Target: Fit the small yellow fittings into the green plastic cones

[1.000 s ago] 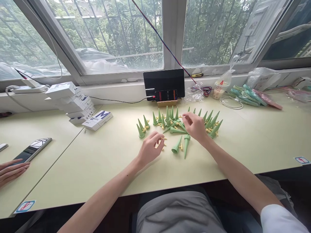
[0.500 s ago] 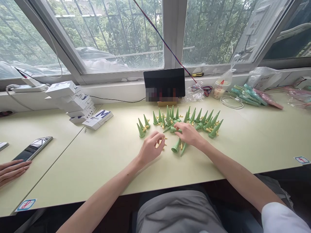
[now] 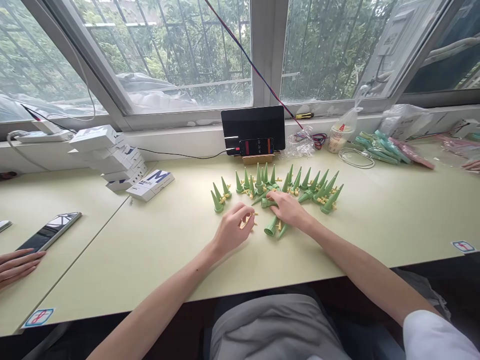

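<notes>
My left hand [image 3: 233,228] is curled low over the table, with thumb and fingertips closed on a small yellow fitting [image 3: 256,214]. More yellow shows beside and through the curl of its fingers, partly hidden. To the right, my right hand [image 3: 290,207] bends its fingers around a green plastic spike lying on its side; only its capped end [image 3: 265,203] shows, and the palm hides the rest. Just below that hand lies another green spike [image 3: 270,229], its round open base facing me, next to a yellow piece [image 3: 279,226]. A further spike's tip [image 3: 282,233] pokes out there.
Upright green spikes with yellow fittings [image 3: 330,201] form an arc behind my hands. A phone [image 3: 257,146] leans on a black panel [image 3: 253,122] at the back. White boxes [image 3: 108,155] are stacked at left. Another person's hand [image 3: 20,265] rests by a phone [image 3: 52,231].
My right hand has come down and left from the upright spikes to the lying spike, then settled with fingers around it. My left hand has stayed in place.
</notes>
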Demonstrator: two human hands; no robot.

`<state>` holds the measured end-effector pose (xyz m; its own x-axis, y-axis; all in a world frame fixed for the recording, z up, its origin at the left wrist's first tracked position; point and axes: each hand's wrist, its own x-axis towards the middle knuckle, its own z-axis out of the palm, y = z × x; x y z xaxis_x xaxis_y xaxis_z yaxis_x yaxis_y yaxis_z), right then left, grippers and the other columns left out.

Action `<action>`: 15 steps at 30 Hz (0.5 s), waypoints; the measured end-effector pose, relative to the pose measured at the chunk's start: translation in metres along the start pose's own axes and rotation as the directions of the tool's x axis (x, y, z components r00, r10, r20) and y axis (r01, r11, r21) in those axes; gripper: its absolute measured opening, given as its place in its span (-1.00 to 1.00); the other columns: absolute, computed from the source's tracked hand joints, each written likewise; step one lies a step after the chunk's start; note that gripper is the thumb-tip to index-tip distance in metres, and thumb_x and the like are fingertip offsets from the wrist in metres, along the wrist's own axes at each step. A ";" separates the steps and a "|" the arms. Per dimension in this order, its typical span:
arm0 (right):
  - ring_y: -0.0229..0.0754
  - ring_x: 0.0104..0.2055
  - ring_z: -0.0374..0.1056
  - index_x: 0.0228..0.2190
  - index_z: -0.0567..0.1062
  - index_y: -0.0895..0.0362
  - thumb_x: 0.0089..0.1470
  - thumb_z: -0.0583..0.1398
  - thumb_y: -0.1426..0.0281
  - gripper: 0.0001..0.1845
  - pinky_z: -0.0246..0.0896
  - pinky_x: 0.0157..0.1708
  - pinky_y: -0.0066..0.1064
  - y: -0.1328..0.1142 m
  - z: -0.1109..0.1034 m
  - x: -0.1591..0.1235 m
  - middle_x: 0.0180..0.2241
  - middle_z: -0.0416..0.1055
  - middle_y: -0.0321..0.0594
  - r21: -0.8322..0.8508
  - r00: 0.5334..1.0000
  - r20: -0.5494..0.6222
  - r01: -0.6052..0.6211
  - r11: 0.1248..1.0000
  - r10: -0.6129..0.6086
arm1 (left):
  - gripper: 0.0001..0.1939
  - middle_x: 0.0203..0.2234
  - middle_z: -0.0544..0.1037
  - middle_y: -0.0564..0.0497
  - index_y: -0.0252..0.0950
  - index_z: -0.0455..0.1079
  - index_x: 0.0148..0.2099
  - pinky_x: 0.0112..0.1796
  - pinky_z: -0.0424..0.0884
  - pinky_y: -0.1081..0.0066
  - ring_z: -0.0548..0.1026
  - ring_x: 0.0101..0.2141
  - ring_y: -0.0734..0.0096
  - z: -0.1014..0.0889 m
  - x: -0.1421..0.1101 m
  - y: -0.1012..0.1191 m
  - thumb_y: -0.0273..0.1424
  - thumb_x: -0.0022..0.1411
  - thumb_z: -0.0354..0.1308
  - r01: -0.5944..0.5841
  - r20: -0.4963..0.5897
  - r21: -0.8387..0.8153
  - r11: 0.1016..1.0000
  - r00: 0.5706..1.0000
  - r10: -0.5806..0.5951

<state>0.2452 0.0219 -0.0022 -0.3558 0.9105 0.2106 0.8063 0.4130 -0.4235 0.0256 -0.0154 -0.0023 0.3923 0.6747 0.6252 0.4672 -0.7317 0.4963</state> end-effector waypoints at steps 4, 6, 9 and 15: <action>0.00 -0.06 0.41 -0.06 0.43 0.16 0.10 0.14 0.64 -0.63 0.25 -0.17 -0.31 0.000 0.002 0.000 -0.09 0.47 -0.03 0.000 1.000 -0.006 0.024 1.000 -0.024 | -0.91 -0.41 0.42 0.06 -0.26 0.40 -0.22 -0.48 0.35 0.52 0.36 -0.51 0.57 -0.001 0.001 0.001 -0.53 0.29 0.10 -0.006 -0.003 0.005 1.000 1.000 0.006; -0.02 -0.09 0.41 -0.07 0.44 0.17 0.08 0.13 0.66 -0.63 0.26 -0.17 -0.31 0.000 0.003 0.000 -0.10 0.47 -0.04 0.009 0.999 -0.018 0.043 0.999 -0.043 | -0.91 -0.41 0.42 0.05 -0.26 0.40 -0.22 -0.48 0.35 0.52 0.37 -0.50 0.57 -0.002 0.001 0.001 -0.52 0.30 0.09 -0.002 -0.003 0.004 1.000 1.000 0.002; -0.05 -0.12 0.41 -0.09 0.44 0.17 0.06 0.14 0.67 -0.63 0.26 -0.18 -0.32 0.000 0.004 0.001 -0.12 0.47 -0.07 0.040 0.995 -0.052 0.085 0.996 -0.083 | -0.92 -0.41 0.42 0.06 -0.26 0.40 -0.21 -0.49 0.34 0.53 0.37 -0.50 0.56 -0.002 0.001 0.001 -0.50 0.32 0.09 0.007 -0.013 0.003 1.000 1.000 -0.007; -0.18 -0.29 0.41 -0.12 0.44 0.15 0.06 0.14 0.68 -0.65 0.27 -0.30 -0.39 -0.007 0.004 -0.001 -0.17 0.47 -0.13 0.150 0.971 -0.147 0.211 0.966 -0.190 | -0.84 -0.38 0.46 0.05 -0.25 0.37 -0.04 -0.48 0.37 0.51 0.38 -0.49 0.54 -0.003 0.003 0.001 -0.34 0.36 0.12 0.100 0.000 0.015 0.995 0.995 -0.100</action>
<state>0.2380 0.0178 -0.0030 -0.4289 0.8028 0.4141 0.6325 0.5942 -0.4969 0.0244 -0.0143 0.0019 0.3438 0.7445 0.5723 0.5161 -0.6589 0.5472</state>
